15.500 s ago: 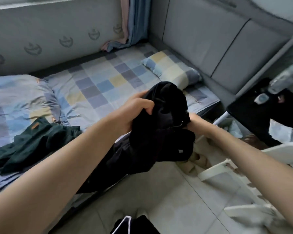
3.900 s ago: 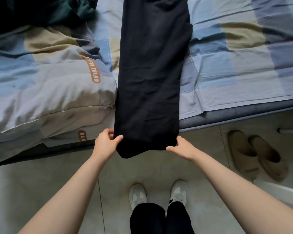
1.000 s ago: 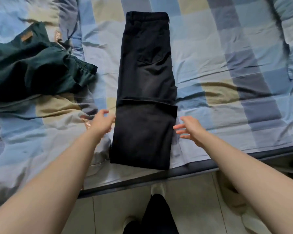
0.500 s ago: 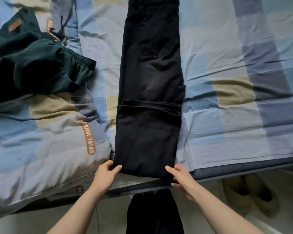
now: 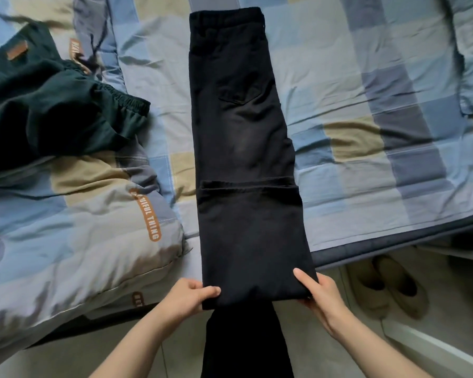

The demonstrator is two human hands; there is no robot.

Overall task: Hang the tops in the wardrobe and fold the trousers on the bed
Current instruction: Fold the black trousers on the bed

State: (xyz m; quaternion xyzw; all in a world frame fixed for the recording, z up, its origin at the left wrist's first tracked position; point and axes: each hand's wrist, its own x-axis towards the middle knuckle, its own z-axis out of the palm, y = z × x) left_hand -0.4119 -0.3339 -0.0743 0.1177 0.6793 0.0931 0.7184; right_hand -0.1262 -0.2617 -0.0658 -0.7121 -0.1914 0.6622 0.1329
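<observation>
1. Nearest the camera: left hand (image 5: 187,296) and right hand (image 5: 321,294) each hold a near corner of the black trousers (image 5: 246,159); each grip is clamped on the folded near edge, fingers curled round the cloth, thumbs on top.
2. Black trousers lie flat on the bed (image 5: 366,173); near fold overhangs the bed edge toward the floor (image 5: 325,336); leg ends are doubled back, their hems (image 5: 247,184) lying across the middle of the garment.
3. Long axis runs straight away from the person; waistband (image 5: 227,17) at the far end, folded edge at the near end.
4. Progress, as a judgement: first fold of this pair is made; at least one more fold toward the waistband looks due before it is compact.
5. Further left: dark green garment (image 5: 52,110) lies crumpled on the quilt (image 5: 74,227), not folded; whether it is a top or trousers cannot be told; that one remains.
6. No wardrobe in view; hanging step cannot be assessed.
</observation>
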